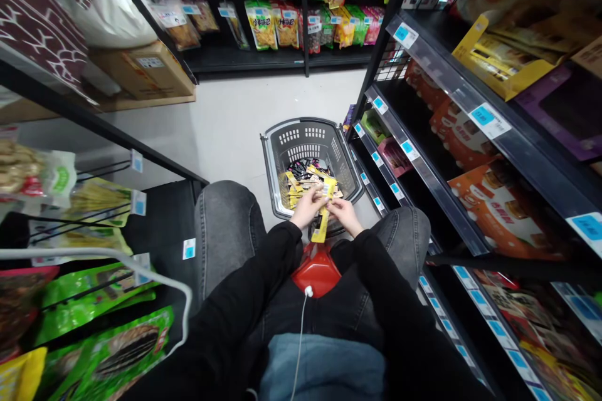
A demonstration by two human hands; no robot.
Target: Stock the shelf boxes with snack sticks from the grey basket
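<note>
Over the near end of a grey shopping basket (pixel 345 178), my left hand (pixel 308 207) and my right hand (pixel 345 214) meet with their fingers closed. Between them is a narrow yellow snack packet (pixel 320 230), whose lower end hangs toward me. Another yellow piece (pixel 329 185) sticks up past the fingertips; whether it belongs to the same strip I cannot tell. Beneath the hands, a pile of small stick packets (pixel 301 180), yellow, pale and black, lies in the basket. My fingers hide part of the pile and the basket's near rim.
Shelves with orange boxes (pixel 498 207) and a yellow display carton (pixel 522 72) rise at the right. Green snack bags (pixel 126 351) hang at the left. A cardboard box (pixel 141 72) stands behind. Between my knees is a red plastic object (pixel 317 272) with a white cable (pixel 301 338).
</note>
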